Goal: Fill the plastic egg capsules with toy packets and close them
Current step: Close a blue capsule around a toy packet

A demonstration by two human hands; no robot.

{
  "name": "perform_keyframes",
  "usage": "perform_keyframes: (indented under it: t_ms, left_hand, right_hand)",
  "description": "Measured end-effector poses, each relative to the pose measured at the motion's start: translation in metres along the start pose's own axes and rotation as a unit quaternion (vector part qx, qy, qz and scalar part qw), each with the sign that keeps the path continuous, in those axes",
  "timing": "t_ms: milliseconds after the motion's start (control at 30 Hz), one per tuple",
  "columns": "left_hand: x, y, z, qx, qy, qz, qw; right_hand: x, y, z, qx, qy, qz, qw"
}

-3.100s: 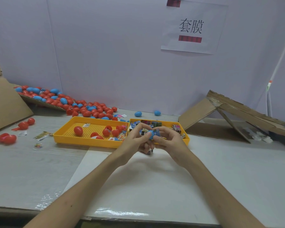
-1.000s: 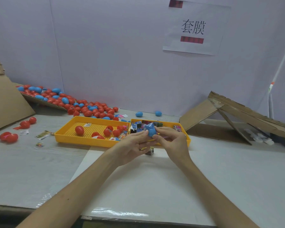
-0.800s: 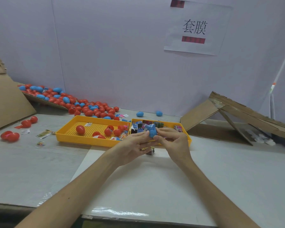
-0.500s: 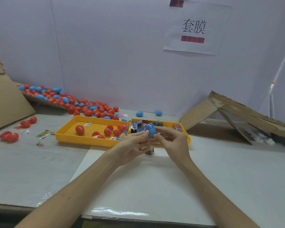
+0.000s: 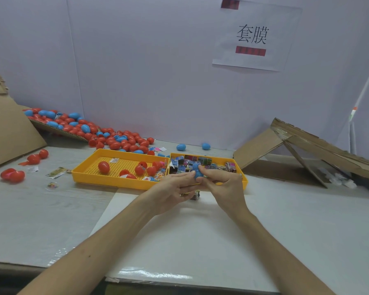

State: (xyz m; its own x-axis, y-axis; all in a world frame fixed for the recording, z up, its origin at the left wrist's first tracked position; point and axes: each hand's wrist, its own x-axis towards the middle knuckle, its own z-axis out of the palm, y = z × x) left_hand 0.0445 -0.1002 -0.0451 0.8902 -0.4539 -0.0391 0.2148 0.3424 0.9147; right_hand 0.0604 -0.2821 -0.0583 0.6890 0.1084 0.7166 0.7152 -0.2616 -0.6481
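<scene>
White paper sign (image 5: 256, 35) on the wall behind the packet tray (image 5: 244, 180) carries two large black characters, 套膜, with a red bar above and another below. Any print on the bars is too blurred to read. The toy packets (image 5: 203, 163) in that tray show colourful printing, none of it legible. Over the packet tray's near rim, above the bench (image 5: 200, 241), a blue egg capsule (image 5: 197, 173) sits between both hands. The left hand (image 5: 170, 192) pinches its left side with thumb and curled fingers. The right hand (image 5: 224, 186) pinches its right side, thumb over forefinger. Each grip is closed tight on the capsule, whose top pokes up above the fingertips. Whether its halves are fully together cannot be told. Left of the packet tray, touching it, a second yellow tray (image 5: 87, 178) holds a few red eggs (image 5: 103, 167).
</scene>
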Motion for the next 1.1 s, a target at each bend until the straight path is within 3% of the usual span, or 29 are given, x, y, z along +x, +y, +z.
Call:
perform_keyframes:
  t_ms: [333, 1000, 1100]
  left_hand:
    - [0.0001, 0.0024, 0.0016, -0.013, -0.037, 0.008, 0.999]
    - [0.0006, -0.0018, 0.0048, 0.021, -0.048, 0.015, 0.999]
    - [0.0003, -0.0011, 0.0060, 0.024, -0.056, 0.021, 0.998]
  right_hand:
    - [0.0039, -0.0048, 0.0012, 0.020, 0.016, 0.061, 0.998]
    - [0.0003, 0.0004, -0.0008, -0.093, 0.030, -0.053, 0.994]
    - [0.0011, -0.0035, -0.0003, -0.077, 0.024, -0.036, 0.996]
